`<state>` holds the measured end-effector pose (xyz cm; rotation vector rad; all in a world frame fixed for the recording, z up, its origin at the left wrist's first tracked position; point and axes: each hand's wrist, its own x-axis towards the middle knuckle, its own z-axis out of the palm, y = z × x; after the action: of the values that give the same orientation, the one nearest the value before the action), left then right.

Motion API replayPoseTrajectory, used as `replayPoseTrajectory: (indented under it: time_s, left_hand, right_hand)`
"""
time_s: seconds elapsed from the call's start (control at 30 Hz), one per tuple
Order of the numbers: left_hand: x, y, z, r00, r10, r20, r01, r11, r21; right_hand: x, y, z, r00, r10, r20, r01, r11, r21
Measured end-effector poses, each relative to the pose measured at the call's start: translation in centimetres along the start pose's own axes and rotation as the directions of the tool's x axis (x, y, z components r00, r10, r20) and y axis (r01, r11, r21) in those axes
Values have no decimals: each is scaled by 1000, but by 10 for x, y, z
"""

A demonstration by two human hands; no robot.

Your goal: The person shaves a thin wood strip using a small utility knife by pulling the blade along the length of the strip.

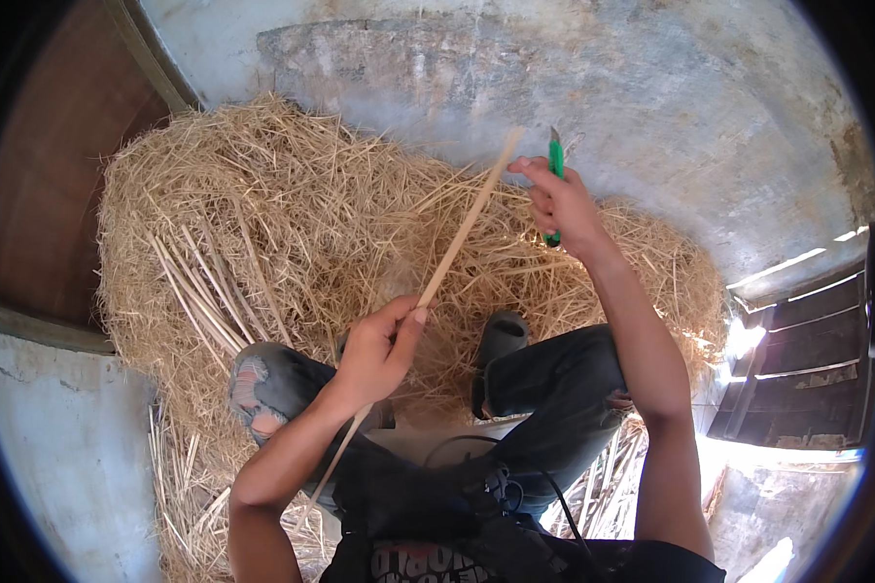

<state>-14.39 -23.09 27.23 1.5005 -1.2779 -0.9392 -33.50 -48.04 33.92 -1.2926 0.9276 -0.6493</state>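
1 pale flat cane strip (468,223) pinched in your left hand (377,352); your right hand (566,206) grips a green utility knife (556,158), blade out, near strip's tip.

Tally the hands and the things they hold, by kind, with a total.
Bare hands: 2 (left hand, right hand)
Pale strip: 1, in the left hand
Green knife: 1, in the right hand
Total: 4

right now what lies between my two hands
In the head view, the upper part of the pale strip slants from the left hand toward the right hand, with straw behind it.
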Motion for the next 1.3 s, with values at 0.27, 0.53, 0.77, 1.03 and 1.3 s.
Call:
replayPoseTrajectory:
  time_s: [0.27,0.53,0.77,1.03,1.3]
  left_hand:
    - [4,11,3,988,-56,143,92,962,-259]
    - [6,8,-2,979,-129,158,185,886,-426]
    - [7,1,-6,984,-164,63,175,943,-284]
    - [9,-9,-6,992,-119,-48,117,993,-33]
    - [-5,1,-7,987,-156,-27,155,988,-15]
  right_hand:
    - [-3,20,32,933,62,356,-107,988,108]
    - [-21,16,53,988,-40,152,43,999,-14]
    - [-32,38,65,921,-112,372,382,433,-817]
    - [-37,41,87,908,-107,405,419,212,-883]
    - [25,28,56,982,-181,50,105,308,-946]
